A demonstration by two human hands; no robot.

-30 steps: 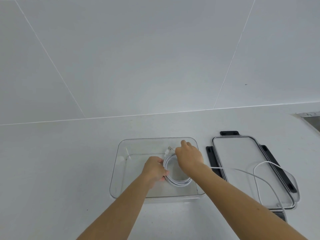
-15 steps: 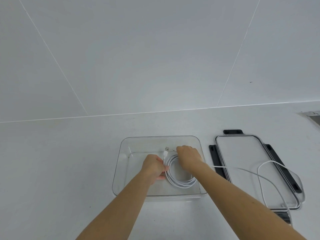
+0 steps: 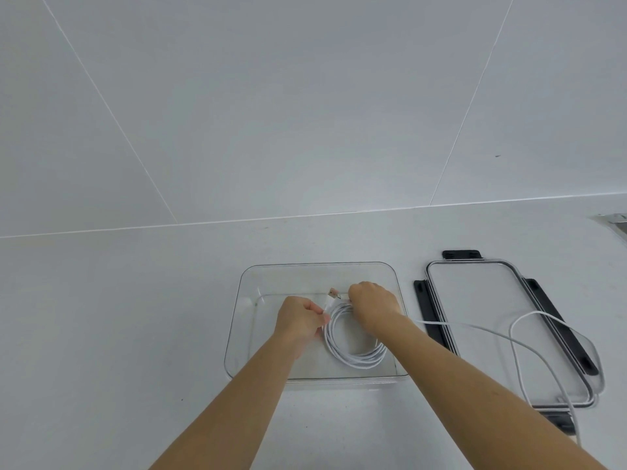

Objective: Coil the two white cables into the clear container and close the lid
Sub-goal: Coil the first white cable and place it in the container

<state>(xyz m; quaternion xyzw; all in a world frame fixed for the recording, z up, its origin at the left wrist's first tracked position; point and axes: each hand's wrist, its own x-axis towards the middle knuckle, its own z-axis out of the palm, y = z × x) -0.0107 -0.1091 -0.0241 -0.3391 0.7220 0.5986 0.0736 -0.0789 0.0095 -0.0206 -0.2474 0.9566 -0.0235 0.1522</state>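
White cable coil [image 3: 356, 358] is pinched at its left edge by our left grip [image 3: 300, 322], with our right grip [image 3: 373, 308] curled round its top strands, both down inside the clear container [image 3: 237, 320] on the bench [image 3: 135, 334]. We'd say cable one is mostly wound; its loose tail [image 3: 475, 328] trails right across the lid [image 3: 475, 293], which is lying off beside the container. Can't tell if that loop is cable two

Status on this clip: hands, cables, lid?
Both busy: left hand pinches coil at left edge, right hand grips its top. Coil inside clear container. In the way: loose white cable draped across lid, off beside container.
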